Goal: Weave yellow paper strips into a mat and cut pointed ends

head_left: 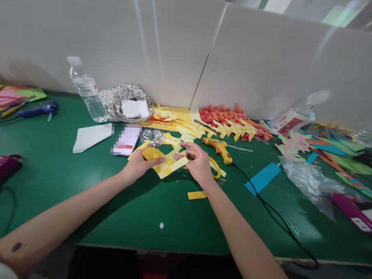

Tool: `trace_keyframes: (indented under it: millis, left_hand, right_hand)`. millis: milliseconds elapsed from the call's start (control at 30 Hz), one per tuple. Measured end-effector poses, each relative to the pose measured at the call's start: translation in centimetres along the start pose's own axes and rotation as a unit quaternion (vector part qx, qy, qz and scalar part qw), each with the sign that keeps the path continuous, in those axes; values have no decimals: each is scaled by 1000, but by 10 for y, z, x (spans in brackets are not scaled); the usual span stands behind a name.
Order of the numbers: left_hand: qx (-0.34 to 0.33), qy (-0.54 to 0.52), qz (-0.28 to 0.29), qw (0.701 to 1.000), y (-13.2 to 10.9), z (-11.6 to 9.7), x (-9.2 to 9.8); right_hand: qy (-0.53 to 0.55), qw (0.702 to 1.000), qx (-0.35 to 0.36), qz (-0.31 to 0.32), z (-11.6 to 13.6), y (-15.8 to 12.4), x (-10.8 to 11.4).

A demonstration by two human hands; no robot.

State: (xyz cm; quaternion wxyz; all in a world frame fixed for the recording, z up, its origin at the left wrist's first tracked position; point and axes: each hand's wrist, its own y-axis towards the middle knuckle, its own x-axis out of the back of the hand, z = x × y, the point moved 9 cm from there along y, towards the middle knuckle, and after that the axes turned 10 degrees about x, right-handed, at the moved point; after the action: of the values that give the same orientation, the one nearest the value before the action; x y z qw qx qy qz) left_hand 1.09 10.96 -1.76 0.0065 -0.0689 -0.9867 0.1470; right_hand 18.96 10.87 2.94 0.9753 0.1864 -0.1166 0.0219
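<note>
A piece of woven paper (pixel 164 168) in yellow and pale yellow, with loose strip ends, is held above the green table between my two hands. My left hand (pixel 137 165) grips its left side, thumb on top. On the right, the fingers of my right hand (pixel 199 161) are pinched on a pale strip of it. Just beyond my hands lie a clear dish of small round beads or eyes (pixel 152 136) and a yellow glue gun (pixel 219 148). A yellow ring-shaped handle (pixel 216 168) shows partly behind my right wrist, near a yellow paper strip (pixel 197 195).
Woven red and orange paper pieces (pixel 226 121) are heaped by the wall. A water bottle (pixel 87 92), a phone (pixel 127 140) and a blue glue gun (pixel 41 109) stand or lie leftward. Rightward are blue paper (pixel 263 178), a plastic bag (pixel 310 182) and a black cord (pixel 275 213).
</note>
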Motion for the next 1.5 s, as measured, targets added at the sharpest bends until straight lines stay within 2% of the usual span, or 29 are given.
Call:
trace_keyframes:
  millis: [133, 233, 333, 400, 533, 633, 733, 900, 1067, 1233, 1333, 1500]
  left_hand:
    - [4, -4, 4, 1000, -2, -1, -1]
    - [6, -15, -12, 1000, -2, 0, 2]
    - [4, -29, -27, 999, -1, 0, 5]
    - [2, -27, -26, 999, 0, 0, 5]
    - [-3, -14, -20, 1000, -1, -1, 4]
    - [-11, -22, -33, 999, -2, -2, 6]
    - [-15, -55, -43, 997, -1, -1, 9]
    - [-7, -71, -28, 997, 0, 1, 7]
    - [-18, -15, -37, 999, -2, -4, 6]
    - [8, -54, -33, 998, -4, -4, 5]
    - [7, -74, -27, 997, -5, -4, 4]
    - [-5, -104, -14, 994, -5, -6, 3]
  right_hand:
    - [22, 1000, -9, -13, 0, 0, 0]
    - [58, 997, -37, -23, -11, 1, 1]
    - [94, 993, -68, 10, -22, 1, -4]
    - [86, 994, -58, 14, -22, 2, -2]
    - [66, 997, -30, -30, -12, 4, 9]
    - [99, 992, -70, -34, -13, 3, 7]
    - [132, 986, -103, -3, -14, 0, -3]
    - [54, 997, -54, 25, -10, -2, -4]
    - [40, 999, -19, -9, -6, 0, 2]
    - [42, 998, -7, -38, -1, 0, 5]
    - [84, 996, -30, -27, -6, -1, -3]
    - [162, 981, -105, 37, -21, -8, -26]
